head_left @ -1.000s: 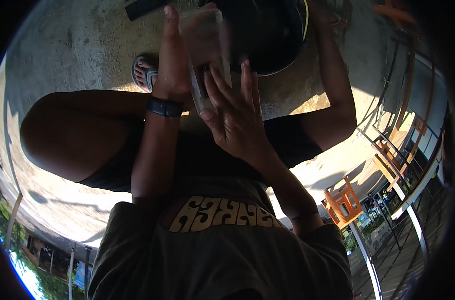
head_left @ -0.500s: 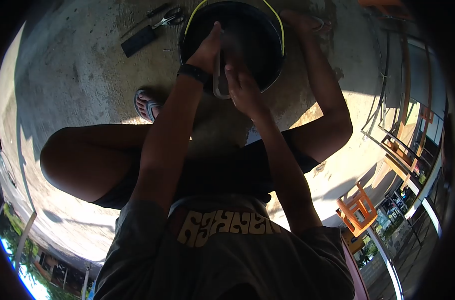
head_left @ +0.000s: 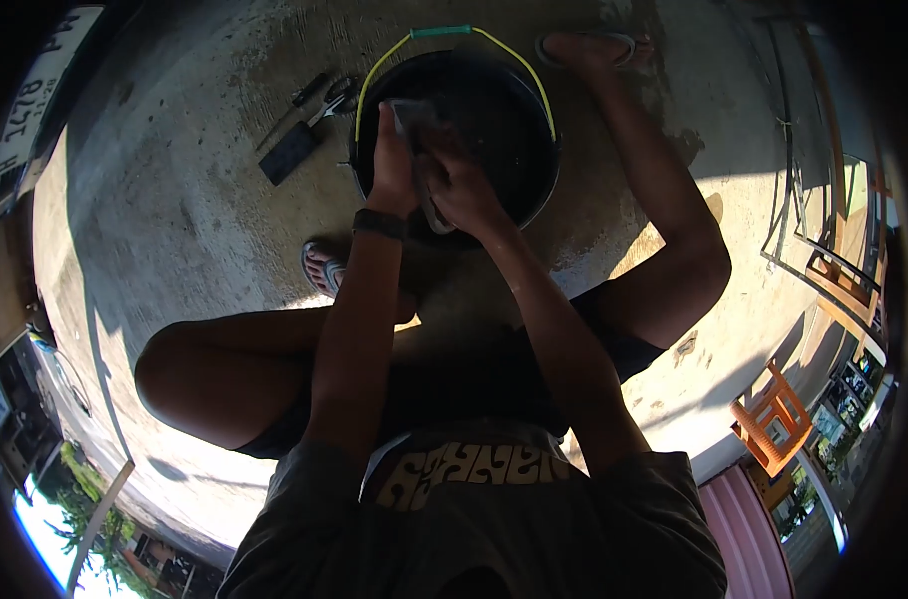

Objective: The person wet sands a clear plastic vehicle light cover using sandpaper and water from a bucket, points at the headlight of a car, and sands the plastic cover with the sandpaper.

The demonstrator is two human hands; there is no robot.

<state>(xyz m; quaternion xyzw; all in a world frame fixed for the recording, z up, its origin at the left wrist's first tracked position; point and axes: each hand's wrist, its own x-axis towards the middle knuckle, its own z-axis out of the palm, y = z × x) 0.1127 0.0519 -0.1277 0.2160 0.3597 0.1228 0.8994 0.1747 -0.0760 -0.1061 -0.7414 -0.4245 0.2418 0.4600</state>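
Note:
A flat, oblong greyish piece with a pale rim (head_left: 430, 207) is held slanted over a black bucket (head_left: 514, 200); its exact kind is unclear. My left hand (head_left: 394, 165), with a dark band at the wrist, grips it along the left side, thumb pointing up. Curled against its face from the right is my right hand (head_left: 459, 190), whose fingers are partly hidden and dim. The bucket has a yellow handle (head_left: 379, 75) with a green grip (head_left: 440, 31), and its dark inside is hard to make out.
Left of the bucket lie scissors (head_left: 336, 100), a thin tool with a dark handle (head_left: 309, 90) and a black rectangular block (head_left: 289, 153) on the concrete floor (head_left: 195, 220). An orange plastic stool (head_left: 773, 419) stands at the right. A vehicle plate (head_left: 40, 95) shows at upper left.
The view has tilted, so the bucket's whole handle and the vehicle plate show. My right hand has moved up along the oblong piece, its fingers more curled. My left hand keeps its grip.

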